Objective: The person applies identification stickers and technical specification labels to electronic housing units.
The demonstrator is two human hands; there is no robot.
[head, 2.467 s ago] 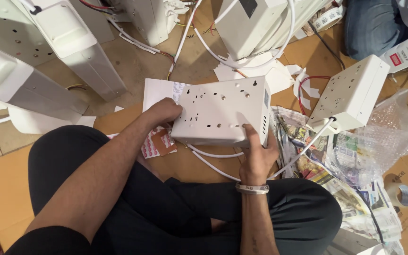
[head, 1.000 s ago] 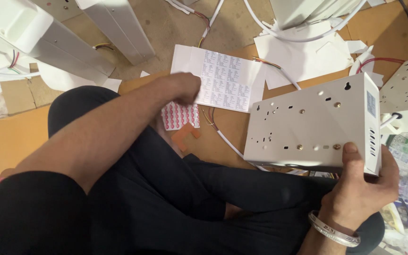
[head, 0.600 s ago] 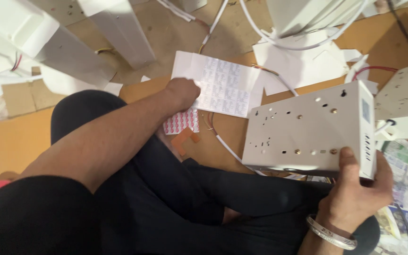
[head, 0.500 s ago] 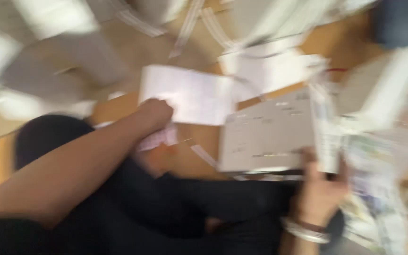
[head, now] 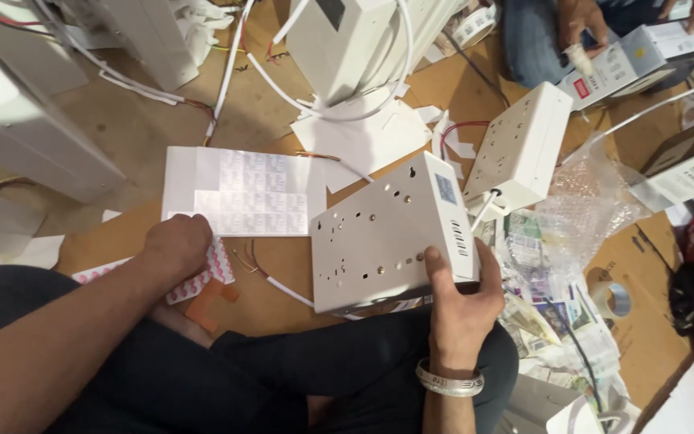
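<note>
My right hand point(head: 455, 301) grips the near right corner of a white metal box point(head: 387, 233), held tilted above my lap with its drilled underside up. A white cable runs from under the box along the floor. My left hand point(head: 174, 245) rests knuckles down on a sheet of pink and white stickers point(head: 202, 277), just below a white sheet of small printed labels point(head: 238, 193). The left fingers are curled; I cannot see anything in them.
Another white box point(head: 520, 149) lies to the right, by crumpled plastic wrap point(head: 592, 205) and newspaper point(head: 544, 301). Tall white units point(head: 347, 40) with cables stand at the back. Another person's hands point(head: 584, 24) work on a box at top right. A tape roll point(head: 612, 297) lies on cardboard.
The box left my lap and is now held by my right hand alone at the right. My left hand let go of it and moved down onto the sticker sheet.
</note>
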